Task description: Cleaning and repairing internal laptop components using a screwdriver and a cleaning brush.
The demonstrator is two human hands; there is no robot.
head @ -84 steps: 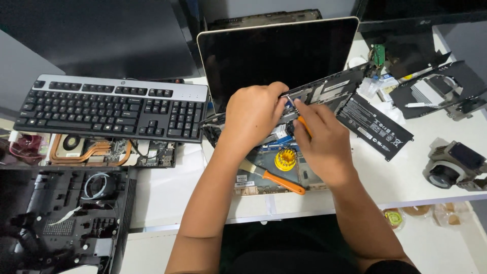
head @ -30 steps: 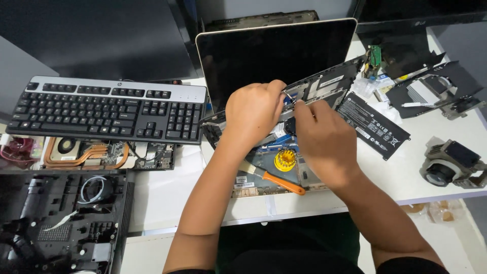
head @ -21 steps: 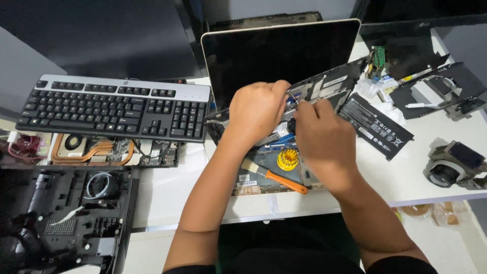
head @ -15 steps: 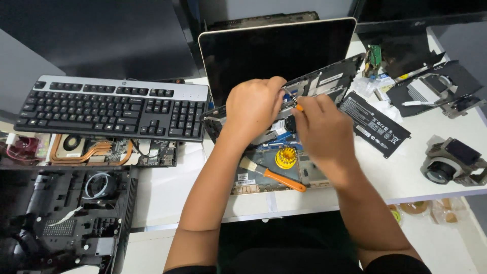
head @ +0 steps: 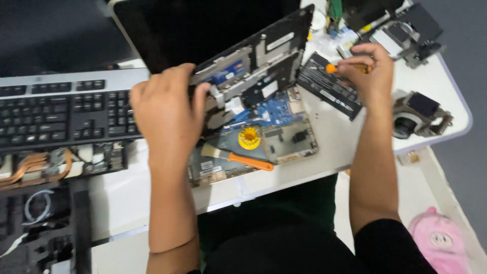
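Note:
An opened laptop lies on the white desk (head: 329,152), its dark screen (head: 203,25) tilted back. My left hand (head: 167,114) grips the lifted palmrest cover (head: 258,56) at its left end and holds it tilted above the exposed blue board (head: 269,114). My right hand (head: 368,68) is off to the right, over a flat black battery (head: 329,86), and is closed on a small orange-handled screwdriver (head: 337,67). A brush with an orange handle (head: 238,158) and a yellow round part (head: 249,138) rest on the laptop base.
A black and silver keyboard (head: 61,109) sits at the left. Below it lie a board with copper heat pipes (head: 35,165) and a black chassis (head: 35,233). Dark mechanical parts (head: 418,114) occupy the desk's right edge. A pink toy (head: 439,238) lies on the floor.
My right hand has left the laptop and swung right with the screwdriver to above the battery. My left hand still holds the cover up. The view has tilted and moved closer.

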